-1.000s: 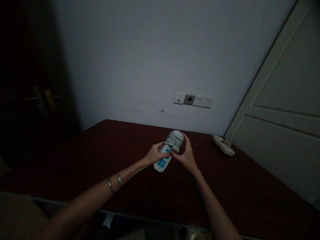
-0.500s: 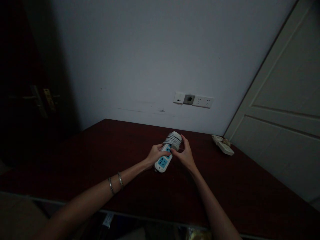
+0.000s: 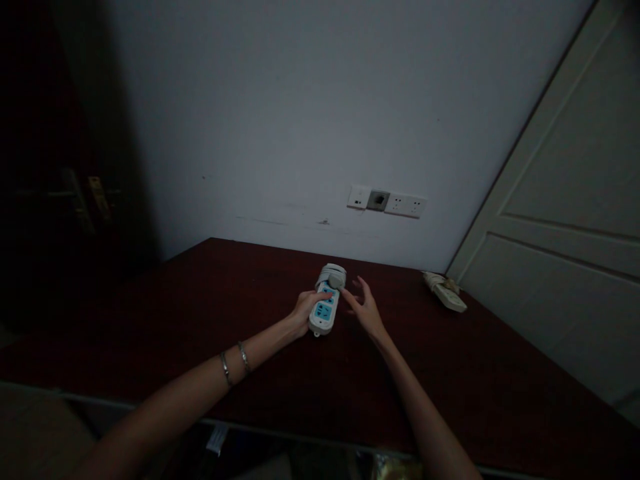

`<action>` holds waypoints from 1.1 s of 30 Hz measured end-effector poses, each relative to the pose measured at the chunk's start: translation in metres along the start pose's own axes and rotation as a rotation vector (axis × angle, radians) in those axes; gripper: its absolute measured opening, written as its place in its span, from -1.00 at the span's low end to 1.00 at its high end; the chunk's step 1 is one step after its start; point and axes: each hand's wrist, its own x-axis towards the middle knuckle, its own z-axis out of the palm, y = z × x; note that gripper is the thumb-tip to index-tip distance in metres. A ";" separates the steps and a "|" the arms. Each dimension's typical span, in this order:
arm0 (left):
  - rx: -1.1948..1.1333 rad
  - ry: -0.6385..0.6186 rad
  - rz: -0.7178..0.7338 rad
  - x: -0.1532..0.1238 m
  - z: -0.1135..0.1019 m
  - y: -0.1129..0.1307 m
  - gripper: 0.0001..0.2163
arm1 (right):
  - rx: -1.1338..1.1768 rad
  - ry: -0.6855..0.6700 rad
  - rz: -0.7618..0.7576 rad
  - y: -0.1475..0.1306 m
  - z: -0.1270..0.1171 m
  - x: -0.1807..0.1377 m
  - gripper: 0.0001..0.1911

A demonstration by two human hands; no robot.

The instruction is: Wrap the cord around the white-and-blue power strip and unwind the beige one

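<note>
Right hand (image 3: 364, 308) released, fingers spread | left hand (image 3: 303, 312) grips power strip (image 3: 325, 308) on table (image 3: 200, 320)

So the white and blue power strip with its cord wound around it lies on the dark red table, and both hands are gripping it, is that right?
Not quite. In the head view only the left hand grips the white and blue power strip on the dark red table; the right hand is open beside it, fingers spread.

left hand (image 3: 303, 312) gripped white-and-blue plastic power strip (image 3: 324, 311) with grey cord wound round its far end | right hand (image 3: 364, 308) spread, just beside it | strip lay on dark red wooden table (image 3: 210, 313) | second cream strip (image 3: 445, 291) near door
</note>
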 end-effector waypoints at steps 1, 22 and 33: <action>-0.010 0.029 0.025 0.002 -0.001 -0.001 -0.79 | 0.008 -0.047 0.071 -0.002 0.002 -0.002 -0.17; -0.095 -0.157 0.062 0.013 -0.008 -0.015 -0.69 | -0.269 -0.110 0.038 0.005 0.019 -0.006 -0.49; -0.100 0.026 0.094 0.016 -0.015 -0.014 -0.80 | -0.504 0.261 0.077 0.023 -0.089 0.052 -0.38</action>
